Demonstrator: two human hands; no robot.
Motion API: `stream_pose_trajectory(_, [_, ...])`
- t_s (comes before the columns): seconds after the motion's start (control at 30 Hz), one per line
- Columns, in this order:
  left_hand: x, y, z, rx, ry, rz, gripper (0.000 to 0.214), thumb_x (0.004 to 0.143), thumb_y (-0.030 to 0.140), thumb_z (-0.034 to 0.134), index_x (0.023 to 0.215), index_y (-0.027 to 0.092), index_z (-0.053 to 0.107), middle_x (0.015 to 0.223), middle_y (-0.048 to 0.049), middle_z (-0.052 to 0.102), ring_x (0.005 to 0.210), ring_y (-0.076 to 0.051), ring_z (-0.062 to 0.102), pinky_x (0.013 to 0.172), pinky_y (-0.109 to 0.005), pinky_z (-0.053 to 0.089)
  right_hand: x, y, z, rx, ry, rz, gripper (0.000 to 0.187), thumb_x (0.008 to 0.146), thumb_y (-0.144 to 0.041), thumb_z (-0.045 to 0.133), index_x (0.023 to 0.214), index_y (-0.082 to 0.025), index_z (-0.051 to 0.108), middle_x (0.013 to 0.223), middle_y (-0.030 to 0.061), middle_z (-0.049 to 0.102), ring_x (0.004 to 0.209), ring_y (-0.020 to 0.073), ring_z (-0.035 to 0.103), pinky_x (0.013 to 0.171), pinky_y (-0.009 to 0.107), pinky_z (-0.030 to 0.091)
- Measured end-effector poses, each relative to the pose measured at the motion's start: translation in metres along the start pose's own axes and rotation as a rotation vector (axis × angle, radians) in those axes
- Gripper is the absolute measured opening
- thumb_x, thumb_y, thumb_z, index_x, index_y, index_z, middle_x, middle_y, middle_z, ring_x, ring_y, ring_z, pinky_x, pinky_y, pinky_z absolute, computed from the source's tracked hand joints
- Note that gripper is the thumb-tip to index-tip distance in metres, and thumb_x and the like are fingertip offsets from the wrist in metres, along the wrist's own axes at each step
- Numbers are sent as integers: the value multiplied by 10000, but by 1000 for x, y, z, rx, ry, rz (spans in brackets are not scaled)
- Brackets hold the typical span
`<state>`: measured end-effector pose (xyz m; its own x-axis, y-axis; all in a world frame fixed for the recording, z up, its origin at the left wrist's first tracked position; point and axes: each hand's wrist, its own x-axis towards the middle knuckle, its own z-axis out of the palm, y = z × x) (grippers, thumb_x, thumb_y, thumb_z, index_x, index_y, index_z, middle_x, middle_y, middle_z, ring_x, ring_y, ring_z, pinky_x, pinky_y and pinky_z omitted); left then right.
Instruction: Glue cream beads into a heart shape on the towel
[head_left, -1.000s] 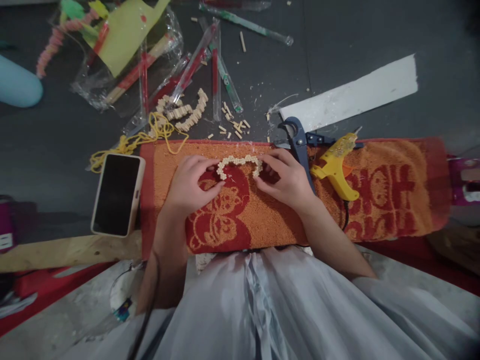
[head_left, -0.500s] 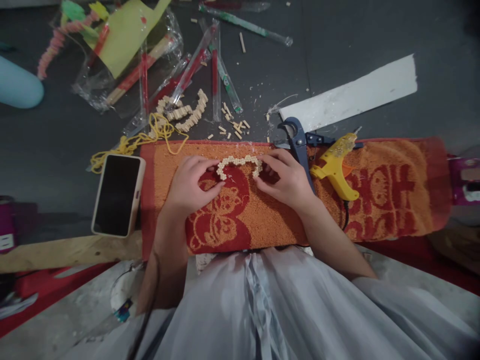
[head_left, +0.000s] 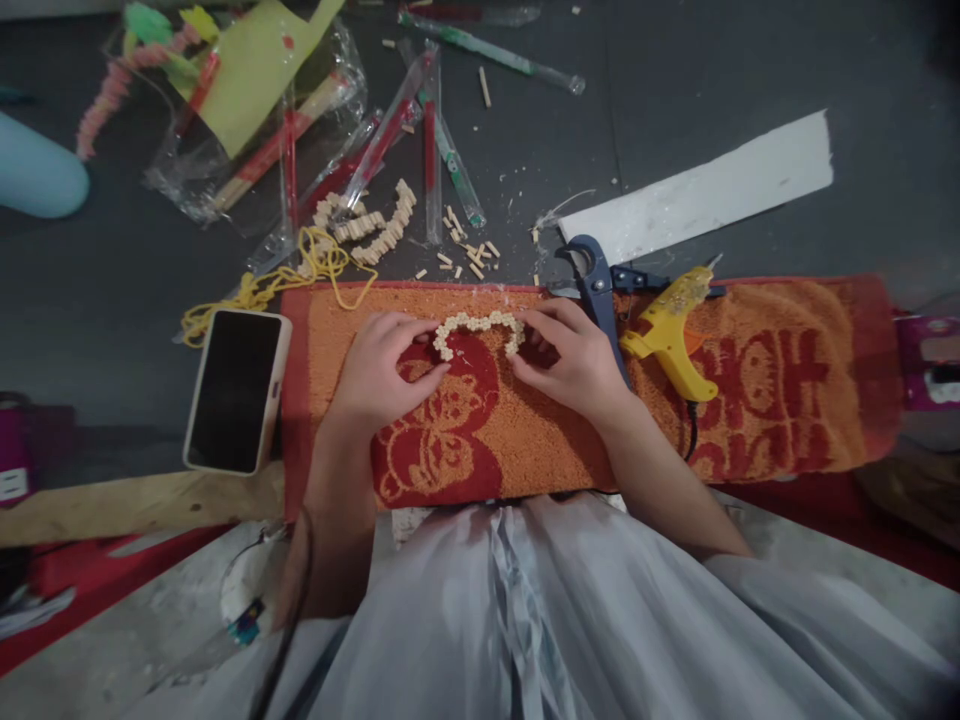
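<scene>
A curved chain of small pale wooden pieces (head_left: 480, 322) bends into an arch above the red figure on the orange towel (head_left: 555, 430). My left hand (head_left: 390, 365) grips the chain's left end between thumb and fingers. At the other end my right hand (head_left: 566, 355) holds it the same way. Just right of my right hand lie a dark blue cutter (head_left: 598, 290) and a yellow glue gun (head_left: 675, 335), its cord running down over the towel.
Left of the towel is a phone (head_left: 234, 390), with yellow string (head_left: 255, 290) above it. Beyond lie short cut sticks (head_left: 476, 258), more wooden chains (head_left: 386, 228), plastic-wrapped sticks (head_left: 390, 125) and a white strip (head_left: 705, 185). A light blue rounded object (head_left: 37, 165) is at far left.
</scene>
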<state>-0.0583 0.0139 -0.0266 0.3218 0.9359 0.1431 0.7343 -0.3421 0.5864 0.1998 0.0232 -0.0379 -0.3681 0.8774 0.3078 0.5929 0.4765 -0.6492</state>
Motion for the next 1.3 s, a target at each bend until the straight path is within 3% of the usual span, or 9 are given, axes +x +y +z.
stream_pose_trajectory(1.3, [0,2,-1,-33,-29,-60,379,796,332,692,1160,236,648,1056,-77,635,1036,-265,604,961,-442,498,0,-1,-1,-26,5,-41,328,857,-236,606,1178,-176,633,1065,150,641,953,260,664,769,403,607])
